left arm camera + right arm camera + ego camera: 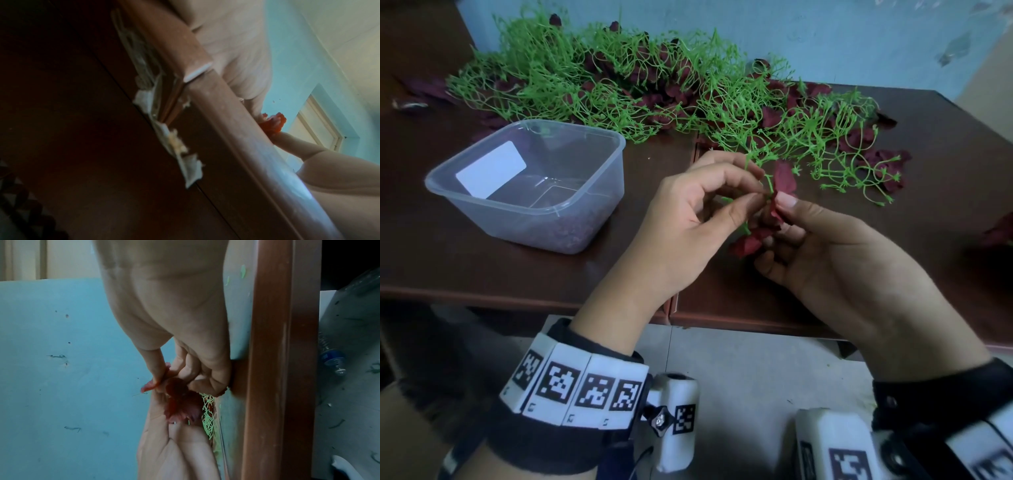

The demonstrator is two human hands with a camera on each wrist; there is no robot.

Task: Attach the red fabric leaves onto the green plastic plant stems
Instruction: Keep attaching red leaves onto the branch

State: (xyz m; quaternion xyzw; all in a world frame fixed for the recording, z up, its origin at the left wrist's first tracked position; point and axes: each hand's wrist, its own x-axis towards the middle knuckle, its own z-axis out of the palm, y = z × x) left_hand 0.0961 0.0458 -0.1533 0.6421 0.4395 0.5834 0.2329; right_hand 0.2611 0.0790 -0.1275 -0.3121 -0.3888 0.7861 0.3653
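Observation:
A green plastic stem [768,183] rises between my two hands above the brown table [482,274]. My left hand [751,198] pinches the stem between thumb and forefinger. My right hand [779,205] holds red fabric leaves [784,178] against the stem, thumb on top. More red leaves [748,245] hang under the right fingers. In the right wrist view the red leaves [180,402] sit bunched between both hands, with green stems [207,415] behind. The left wrist view shows only a bit of red leaf [273,123] past the table edge.
A big heap of green stems [619,85] mixed with dark red leaves [674,89] covers the back of the table. A clear plastic tub [530,181] stands at the left. Loose red leaves [883,161] lie at the right.

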